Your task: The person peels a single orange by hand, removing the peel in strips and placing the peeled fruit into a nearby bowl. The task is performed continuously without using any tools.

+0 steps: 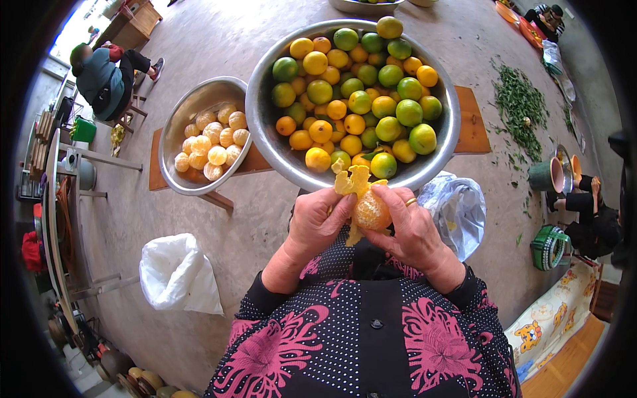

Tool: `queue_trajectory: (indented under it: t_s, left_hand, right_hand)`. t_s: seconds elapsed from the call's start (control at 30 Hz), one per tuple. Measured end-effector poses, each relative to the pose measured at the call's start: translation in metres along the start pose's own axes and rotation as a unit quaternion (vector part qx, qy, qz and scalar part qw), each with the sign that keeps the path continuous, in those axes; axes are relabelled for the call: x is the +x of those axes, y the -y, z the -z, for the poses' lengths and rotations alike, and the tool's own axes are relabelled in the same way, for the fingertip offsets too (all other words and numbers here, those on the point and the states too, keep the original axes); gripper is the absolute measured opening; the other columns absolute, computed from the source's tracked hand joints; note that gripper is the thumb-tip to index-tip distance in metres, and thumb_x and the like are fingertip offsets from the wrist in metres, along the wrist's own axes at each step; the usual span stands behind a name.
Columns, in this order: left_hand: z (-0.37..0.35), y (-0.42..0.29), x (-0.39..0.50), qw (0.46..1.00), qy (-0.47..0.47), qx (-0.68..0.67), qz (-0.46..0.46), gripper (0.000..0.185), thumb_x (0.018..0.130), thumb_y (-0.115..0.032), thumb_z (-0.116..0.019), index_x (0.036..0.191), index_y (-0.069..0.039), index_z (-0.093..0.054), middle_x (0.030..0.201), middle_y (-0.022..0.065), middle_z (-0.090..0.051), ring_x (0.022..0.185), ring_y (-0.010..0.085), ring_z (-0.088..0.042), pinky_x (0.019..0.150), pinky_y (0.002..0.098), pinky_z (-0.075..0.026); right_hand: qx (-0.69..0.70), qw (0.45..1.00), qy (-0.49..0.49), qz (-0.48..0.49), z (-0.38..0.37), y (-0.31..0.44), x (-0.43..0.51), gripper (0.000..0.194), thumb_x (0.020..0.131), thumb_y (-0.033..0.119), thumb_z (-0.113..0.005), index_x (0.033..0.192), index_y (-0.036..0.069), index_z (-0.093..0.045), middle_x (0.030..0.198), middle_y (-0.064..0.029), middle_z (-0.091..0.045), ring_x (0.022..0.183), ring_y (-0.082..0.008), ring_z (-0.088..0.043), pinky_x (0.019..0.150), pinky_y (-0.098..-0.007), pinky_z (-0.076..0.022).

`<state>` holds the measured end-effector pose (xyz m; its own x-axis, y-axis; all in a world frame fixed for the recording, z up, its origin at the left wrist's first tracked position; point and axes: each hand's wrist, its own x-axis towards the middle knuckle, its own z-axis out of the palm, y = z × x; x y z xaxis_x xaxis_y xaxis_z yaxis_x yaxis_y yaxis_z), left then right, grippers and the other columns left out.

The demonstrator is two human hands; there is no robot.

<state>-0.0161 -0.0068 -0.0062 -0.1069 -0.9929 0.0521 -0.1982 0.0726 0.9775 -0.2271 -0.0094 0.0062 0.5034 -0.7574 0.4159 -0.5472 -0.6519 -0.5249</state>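
Observation:
Between my hands is a partly peeled mandarin (pixel 370 211), its pale-veined flesh bare on the near side. My left hand (pixel 318 214) pinches the loose yellow peel (pixel 354 181), which stands up from the fruit and also hangs below it. Around the fruit's right side curl the fingers of my right hand (pixel 410 224), which wears a ring. Just beyond both hands stands a large metal basin (pixel 264 149) heaped with unpeeled green and orange mandarins (pixel 359 102). To its left, a smaller metal bowl (pixel 174 107) holds several peeled mandarins (pixel 213 133).
A wooden bench (pixel 470 119) supports both basins. Open plastic sacks stand on the floor, a white one (pixel 174 273) at left and a bluish one (pixel 455 214) near my right hand. Leaves (pixel 520 107) litter the floor at right. Other people sit at the left and right edges.

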Motion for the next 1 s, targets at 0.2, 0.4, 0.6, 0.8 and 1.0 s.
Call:
queue_trajectory:
  t_s: [0.2, 0.4, 0.6, 0.8, 1.0]
  left_hand:
    - [-0.007, 0.003, -0.001, 0.997, -0.048, 0.036, -0.048, 0.017, 0.1, -0.012, -0.065, 0.1, 0.004, -0.071, 0.076, 0.0082, -0.071, 0.068, 0.0114, -0.064, 0.063, 0.0283, -0.052]
    - [-0.015, 0.0, -0.002, 0.989, -0.104, 0.05, -0.093, 0.012, 0.098, -0.009, -0.066, 0.096, 0.003, -0.07, 0.075, 0.0145, -0.067, 0.063, 0.0253, -0.067, 0.058, 0.0333, -0.051]
    - [-0.017, -0.003, -0.002, 0.977, -0.093, 0.089, -0.171, 0.012, 0.094, -0.008, -0.071, 0.101, 0.002, -0.07, 0.083, 0.0163, -0.069, 0.071, 0.031, -0.07, 0.062, 0.0352, -0.054]
    - [-0.017, -0.007, -0.002, 0.986, -0.09, 0.058, -0.129, 0.018, 0.092, -0.009, -0.072, 0.105, 0.004, -0.072, 0.091, 0.0135, -0.076, 0.081, 0.0196, -0.074, 0.074, 0.0307, -0.056]
    - [-0.014, -0.005, -0.003, 0.992, -0.067, 0.04, -0.099, 0.013, 0.089, -0.008, -0.074, 0.099, 0.001, -0.071, 0.083, 0.015, -0.071, 0.07, 0.026, -0.071, 0.064, 0.0344, -0.055]
  right_hand:
    - [-0.004, 1.0, 0.004, -0.011, 0.002, 0.0, 0.001, 0.077, 0.077, 0.02, -0.086, 0.141, -0.002, -0.048, 0.12, -0.0255, -0.062, 0.093, -0.0388, -0.07, 0.075, -0.0418, -0.0595]
    - [0.096, 0.988, -0.034, -0.117, 0.001, 0.008, 0.005, 0.084, 0.075, 0.028, -0.09, 0.14, -0.002, -0.046, 0.123, -0.0232, -0.062, 0.101, -0.0393, -0.068, 0.084, -0.0417, -0.0577]
    - [0.043, 0.99, -0.051, -0.122, -0.002, 0.008, 0.007, 0.081, 0.072, 0.026, -0.091, 0.135, -0.004, -0.049, 0.12, -0.0234, -0.064, 0.108, -0.0406, -0.066, 0.092, -0.0449, -0.0549]
    - [0.025, 0.994, -0.072, -0.075, 0.0, 0.005, 0.005, 0.075, 0.072, 0.02, -0.089, 0.131, -0.005, -0.051, 0.121, -0.0236, -0.064, 0.111, -0.0403, -0.066, 0.095, -0.0449, -0.054]
    - [0.023, 0.996, -0.072, -0.046, -0.001, 0.005, 0.005, 0.07, 0.073, 0.017, -0.088, 0.13, -0.004, -0.053, 0.121, -0.023, -0.064, 0.113, -0.0396, -0.065, 0.096, -0.0452, -0.0539]
